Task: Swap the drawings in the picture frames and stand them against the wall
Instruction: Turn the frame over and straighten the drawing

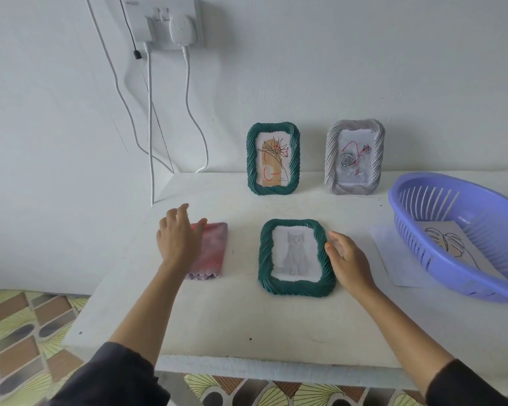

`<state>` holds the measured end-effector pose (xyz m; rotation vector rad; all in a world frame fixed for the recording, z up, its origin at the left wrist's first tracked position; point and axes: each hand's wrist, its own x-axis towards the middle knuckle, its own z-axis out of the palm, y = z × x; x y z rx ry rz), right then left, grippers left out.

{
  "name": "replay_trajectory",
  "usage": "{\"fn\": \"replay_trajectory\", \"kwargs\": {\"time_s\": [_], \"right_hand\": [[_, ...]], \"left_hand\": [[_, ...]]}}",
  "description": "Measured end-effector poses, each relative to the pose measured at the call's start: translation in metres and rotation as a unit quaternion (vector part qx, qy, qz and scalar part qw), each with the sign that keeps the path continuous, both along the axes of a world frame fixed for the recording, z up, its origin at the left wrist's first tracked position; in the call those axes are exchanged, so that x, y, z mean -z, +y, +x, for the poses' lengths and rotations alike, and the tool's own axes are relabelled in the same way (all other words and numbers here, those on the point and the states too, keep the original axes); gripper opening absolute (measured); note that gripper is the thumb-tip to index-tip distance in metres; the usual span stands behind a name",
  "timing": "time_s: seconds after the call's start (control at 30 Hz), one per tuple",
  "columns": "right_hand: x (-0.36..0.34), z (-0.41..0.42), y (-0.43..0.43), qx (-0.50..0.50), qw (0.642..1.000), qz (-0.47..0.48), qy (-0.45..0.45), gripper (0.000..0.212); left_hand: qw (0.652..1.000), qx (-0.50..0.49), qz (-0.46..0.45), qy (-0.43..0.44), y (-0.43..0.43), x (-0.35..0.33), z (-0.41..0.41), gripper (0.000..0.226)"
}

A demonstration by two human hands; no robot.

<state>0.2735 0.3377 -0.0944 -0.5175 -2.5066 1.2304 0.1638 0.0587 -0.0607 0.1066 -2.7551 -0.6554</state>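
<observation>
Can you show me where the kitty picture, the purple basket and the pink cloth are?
Kitty picture (pixel 295 249), head view, on the cat's body.
Purple basket (pixel 440 256), head view, on its slatted front wall.
Pink cloth (pixel 213 250), head view, on its middle.

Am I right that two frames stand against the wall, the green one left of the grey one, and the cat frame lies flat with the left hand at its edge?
Not quite: the head view shows the right hand at the cat frame edge; the left hand is over a pink cloth. The green frame and grey frame stand as you say.
</observation>
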Motion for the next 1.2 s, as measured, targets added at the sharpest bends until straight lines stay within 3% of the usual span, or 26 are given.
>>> {"fn": "replay_trajectory", "kwargs": {"time_s": [0.07, 0.2, 0.47, 0.63, 0.87, 1.0, 1.1, 1.17, 1.2], "right_hand": [[0.001, 0.0, 0.0, -0.005, 1.0, 0.017, -0.006, 0.035], [0.001, 0.0, -0.001, -0.016, 0.999, 0.046, -0.017, 0.037], [0.002, 0.0, -0.002, -0.041, 0.993, 0.103, -0.03, 0.04], [0.004, -0.001, 0.0, -0.05, 0.993, 0.109, -0.024, 0.041], [0.008, -0.001, 0.001, -0.046, 0.991, 0.123, -0.032, 0.043], [0.012, -0.002, 0.001, -0.028, 0.991, 0.125, -0.041, 0.031], [0.007, -0.002, -0.005, -0.019, 0.997, 0.071, -0.017, 0.028], [-0.001, -0.002, -0.01, -0.023, 1.0, 0.016, -0.007, 0.023], [-0.005, -0.002, -0.012, -0.025, 1.0, -0.014, -0.009, 0.018]], "left_hand": [[0.998, 0.055, -0.038, 0.018, 0.01, 0.004, 0.005, 0.04], [0.98, 0.134, -0.116, -0.086, 0.018, 0.026, 0.011, 0.047], [0.962, 0.136, -0.174, -0.159, 0.019, 0.025, 0.011, 0.055], [0.986, 0.118, -0.071, -0.093, 0.065, 0.016, 0.046, 0.054], [0.983, 0.12, -0.021, -0.14, 0.107, 0.022, 0.075, 0.037], [0.974, 0.111, 0.063, -0.187, 0.107, 0.015, 0.067, 0.03], [0.951, 0.095, 0.205, -0.212, 0.106, 0.007, 0.067, 0.015], [0.91, 0.079, 0.334, -0.234, 0.102, 0.001, 0.067, 0.001], [0.884, 0.07, 0.389, -0.25, 0.099, -0.001, 0.065, 0.009]]}}
